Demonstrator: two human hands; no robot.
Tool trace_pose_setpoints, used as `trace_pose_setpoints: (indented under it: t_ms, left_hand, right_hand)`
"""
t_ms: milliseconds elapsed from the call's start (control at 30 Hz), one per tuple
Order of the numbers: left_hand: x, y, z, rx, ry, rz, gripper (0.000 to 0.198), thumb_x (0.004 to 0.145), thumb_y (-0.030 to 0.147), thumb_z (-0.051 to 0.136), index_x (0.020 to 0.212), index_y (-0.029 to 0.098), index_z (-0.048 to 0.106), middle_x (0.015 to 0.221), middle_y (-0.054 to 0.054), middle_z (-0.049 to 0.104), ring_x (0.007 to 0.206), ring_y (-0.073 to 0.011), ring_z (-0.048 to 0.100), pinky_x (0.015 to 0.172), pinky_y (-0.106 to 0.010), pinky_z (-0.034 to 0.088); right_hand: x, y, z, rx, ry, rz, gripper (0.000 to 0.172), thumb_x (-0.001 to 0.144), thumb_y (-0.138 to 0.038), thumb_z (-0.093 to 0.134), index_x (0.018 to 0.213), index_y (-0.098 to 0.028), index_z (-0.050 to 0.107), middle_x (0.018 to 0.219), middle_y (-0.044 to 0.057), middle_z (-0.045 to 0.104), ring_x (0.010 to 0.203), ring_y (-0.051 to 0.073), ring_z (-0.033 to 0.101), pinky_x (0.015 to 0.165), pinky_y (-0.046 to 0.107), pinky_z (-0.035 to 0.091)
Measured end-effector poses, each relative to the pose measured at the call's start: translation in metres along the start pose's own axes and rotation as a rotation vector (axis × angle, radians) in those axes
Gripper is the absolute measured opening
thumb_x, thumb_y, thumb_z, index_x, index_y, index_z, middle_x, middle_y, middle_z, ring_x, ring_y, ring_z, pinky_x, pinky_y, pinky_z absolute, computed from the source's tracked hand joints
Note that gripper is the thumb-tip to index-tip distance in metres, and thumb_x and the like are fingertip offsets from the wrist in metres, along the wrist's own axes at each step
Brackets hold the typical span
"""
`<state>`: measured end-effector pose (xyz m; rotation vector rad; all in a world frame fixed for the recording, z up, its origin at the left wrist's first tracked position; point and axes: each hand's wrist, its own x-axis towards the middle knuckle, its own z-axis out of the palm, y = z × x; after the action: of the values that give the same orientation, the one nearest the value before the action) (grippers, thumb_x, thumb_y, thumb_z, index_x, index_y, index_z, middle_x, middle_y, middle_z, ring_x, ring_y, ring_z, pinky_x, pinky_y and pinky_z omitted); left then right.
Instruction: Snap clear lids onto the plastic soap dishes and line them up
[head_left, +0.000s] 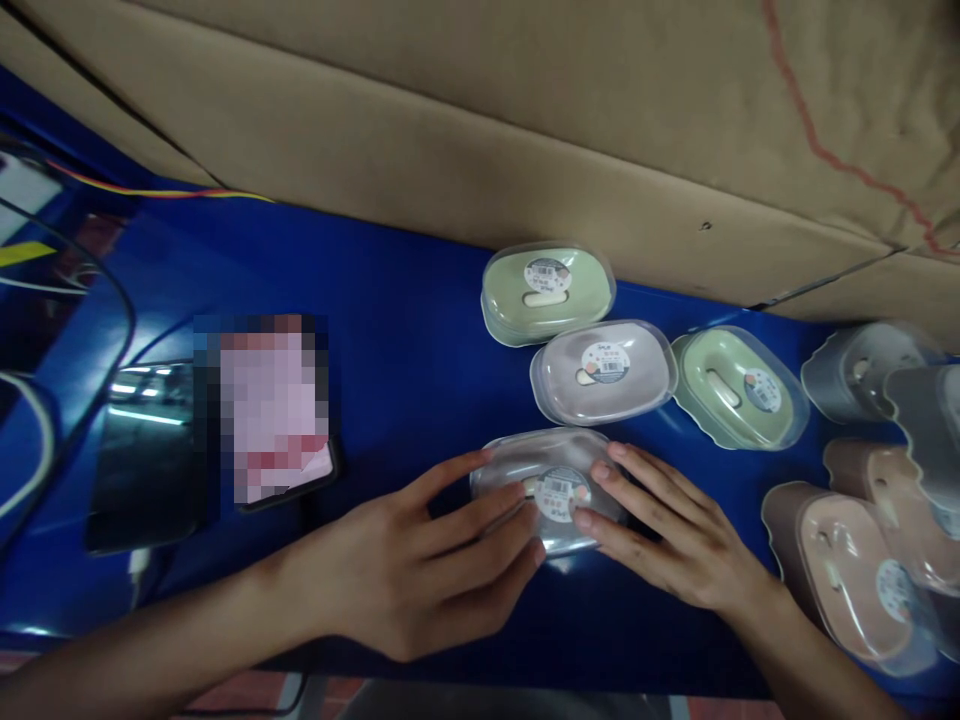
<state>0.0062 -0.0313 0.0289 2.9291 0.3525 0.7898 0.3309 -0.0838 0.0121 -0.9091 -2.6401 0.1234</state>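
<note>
A grey soap box with a clear lid (551, 455) lies on the blue table, a round barcode label stuck on its top. My left hand (442, 560) reaches over it from the left, fingers apart and fingertips touching the lid. From the right, my right hand (675, 525) rests spread fingertips on the lid near the label. Neither hand is wrapped around the box. Just behind it sit a pale lilac soap box (637, 370) and a green soap box (585, 290). Another green soap box (724, 385) lies to their right.
Pink soap boxes (847, 600) and grey soap boxes (840, 375) crowd the right side, some stacked. On the left are a dark power bank (146, 490) with a cable and a partly blurred phone (274, 420). A brown cardboard wall (420, 130) borders the table (390, 340) behind.
</note>
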Motion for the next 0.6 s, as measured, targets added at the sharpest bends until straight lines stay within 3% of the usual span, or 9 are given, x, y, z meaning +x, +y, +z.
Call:
trace_pose_setpoints:
  t_ms: [133, 333, 600]
  left_hand:
    - [-0.0002, 0.0003, 0.0012, -0.017, 0.025, -0.006, 0.02, 0.099, 0.02, 0.066, 0.114, 0.022, 0.079, 0.122, -0.004, 0.078, 0.125, -0.0238, 0.069, 0.12, -0.052, 0.049]
    - [-0.0019, 0.003, 0.0052, -0.03, 0.061, -0.03, 0.012, 0.094, 0.016, 0.072, 0.103, 0.022, 0.078, 0.119, -0.004, 0.079, 0.126, -0.0241, 0.069, 0.119, -0.054, 0.051]
    - [-0.0029, 0.0062, 0.0046, -0.011, 0.061, -0.003, 0.008, 0.093, 0.017, 0.072, 0.099, 0.022, 0.075, 0.118, -0.005, 0.078, 0.121, -0.0233, 0.07, 0.115, -0.052, 0.054]
  right_hand:
    - [-0.0003, -0.0002, -0.0016, -0.001, 0.042, -0.015, 0.057, 0.097, -0.011, 0.069, 0.152, -0.024, 0.06, 0.169, 0.011, 0.044, 0.153, 0.035, 0.047, 0.114, 0.049, 0.058]
    - [-0.0002, -0.0006, 0.0002, 0.006, 0.055, -0.043, 0.056, 0.096, -0.009, 0.069, 0.15, -0.02, 0.061, 0.169, 0.016, 0.042, 0.151, 0.037, 0.049, 0.114, 0.053, 0.058]
    - [0.0064, -0.003, -0.0067, 0.027, 0.07, -0.071, 0.041, 0.098, -0.005, 0.062, 0.136, -0.016, 0.071, 0.152, 0.015, 0.063, 0.149, 0.033, 0.053, 0.115, 0.052, 0.057]
